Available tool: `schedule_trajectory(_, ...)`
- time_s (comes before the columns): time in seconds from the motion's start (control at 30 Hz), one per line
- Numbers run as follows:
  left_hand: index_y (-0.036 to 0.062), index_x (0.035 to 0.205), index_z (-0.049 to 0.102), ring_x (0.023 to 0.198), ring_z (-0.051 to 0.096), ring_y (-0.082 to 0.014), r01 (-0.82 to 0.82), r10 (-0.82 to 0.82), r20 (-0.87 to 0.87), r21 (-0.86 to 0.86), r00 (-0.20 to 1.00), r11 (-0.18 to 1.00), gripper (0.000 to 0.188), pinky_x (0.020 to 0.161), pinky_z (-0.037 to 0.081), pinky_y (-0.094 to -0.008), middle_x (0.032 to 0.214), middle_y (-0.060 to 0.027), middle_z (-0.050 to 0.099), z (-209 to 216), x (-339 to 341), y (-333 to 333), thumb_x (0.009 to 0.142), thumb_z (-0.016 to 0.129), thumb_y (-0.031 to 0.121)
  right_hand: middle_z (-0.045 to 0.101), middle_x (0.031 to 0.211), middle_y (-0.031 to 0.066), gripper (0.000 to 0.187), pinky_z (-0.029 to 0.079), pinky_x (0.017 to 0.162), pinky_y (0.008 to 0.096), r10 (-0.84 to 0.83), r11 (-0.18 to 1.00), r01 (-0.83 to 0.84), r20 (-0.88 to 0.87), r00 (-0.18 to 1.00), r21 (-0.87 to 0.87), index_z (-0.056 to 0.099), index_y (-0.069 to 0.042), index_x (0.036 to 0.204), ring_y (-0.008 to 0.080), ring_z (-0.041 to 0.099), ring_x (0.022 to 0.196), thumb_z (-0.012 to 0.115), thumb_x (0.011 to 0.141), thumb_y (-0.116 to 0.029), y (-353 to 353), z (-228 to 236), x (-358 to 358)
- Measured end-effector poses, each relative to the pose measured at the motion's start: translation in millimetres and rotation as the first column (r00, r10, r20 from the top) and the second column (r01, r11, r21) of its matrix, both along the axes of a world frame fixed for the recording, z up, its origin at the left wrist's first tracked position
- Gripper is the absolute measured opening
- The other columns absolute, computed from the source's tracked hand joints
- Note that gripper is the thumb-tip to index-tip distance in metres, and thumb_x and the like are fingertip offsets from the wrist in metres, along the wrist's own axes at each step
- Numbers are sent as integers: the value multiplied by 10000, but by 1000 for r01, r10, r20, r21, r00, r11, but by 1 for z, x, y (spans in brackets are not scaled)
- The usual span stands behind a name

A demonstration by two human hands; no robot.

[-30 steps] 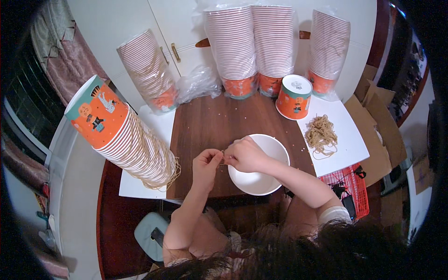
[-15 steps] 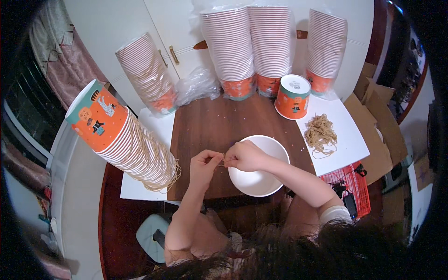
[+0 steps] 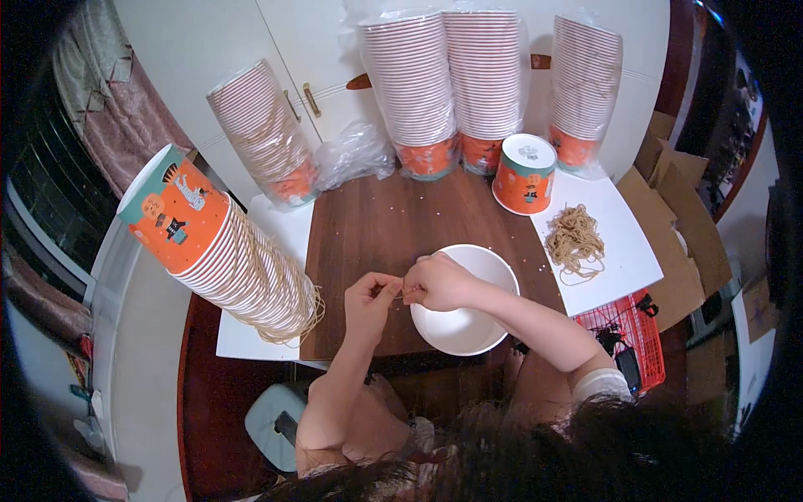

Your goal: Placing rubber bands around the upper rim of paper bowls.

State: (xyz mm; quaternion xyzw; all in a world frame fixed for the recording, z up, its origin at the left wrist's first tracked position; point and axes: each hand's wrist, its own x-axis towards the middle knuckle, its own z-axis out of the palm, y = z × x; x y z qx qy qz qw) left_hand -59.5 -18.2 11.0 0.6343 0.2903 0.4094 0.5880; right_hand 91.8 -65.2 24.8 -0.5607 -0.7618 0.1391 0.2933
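My left hand [image 3: 370, 301] and my right hand [image 3: 438, 283] meet above the middle of the table, fingertips pinched close together. A thin tan cord [image 3: 400, 295] shows faintly between them; its full length is too fine to make out. Under and beside my right hand is a paper bucket [image 3: 464, 328], mouth up, its white inside showing. Left of my hands leans a tall stack of nested paper buckets [image 3: 242, 259], orange and teal at the closed end, with many tan cords draped along its side.
A heap of tan cords [image 3: 575, 238] lies on the white right side of the table [image 3: 629, 243]. Near it stands an upside-down orange bucket [image 3: 527, 180]. Plastic-wrapped bucket stacks [image 3: 410, 84] line the back, with crumpled clear plastic [image 3: 355, 155]. Right of the table sit a red basket [image 3: 648, 351] and cardboard boxes [image 3: 682, 234].
Both hands stay pinched together and have shifted only slightly; my left hand is a touch further right. The white-lined bucket has slid very slightly toward me.
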Motion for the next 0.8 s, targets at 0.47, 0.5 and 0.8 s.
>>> schedule_trajectory(0.47,9,832,606,680,519,-64,93,-97,-75,-54,992,994,79,622,418,-187,750,-18,594,5,-4,10,760,600,40,567,873,78,163,382,790,338,104,946,-65,-107,989,317,570,-50,818,237,520,862,607,703,-158,2,10,20)
schedule_trajectory(0.5,9,836,604,679,518,-65,108,-110,-34,-64,993,992,83,622,418,-188,749,-17,593,3,-4,10,761,601,44,568,860,77,153,374,805,338,136,972,-113,-98,986,207,564,-45,811,234,519,867,599,708,-153,3,9,19)
schedule_trajectory(0.8,2,879,576,740,539,-87,142,-143,-135,-22,980,990,162,690,434,-205,811,-27,591,-1,-3,10,727,628,26,507,651,40,104,412,591,264,34,987,-83,-315,948,-141,510,-26,772,141,506,643,528,700,-99,-4,25,16)
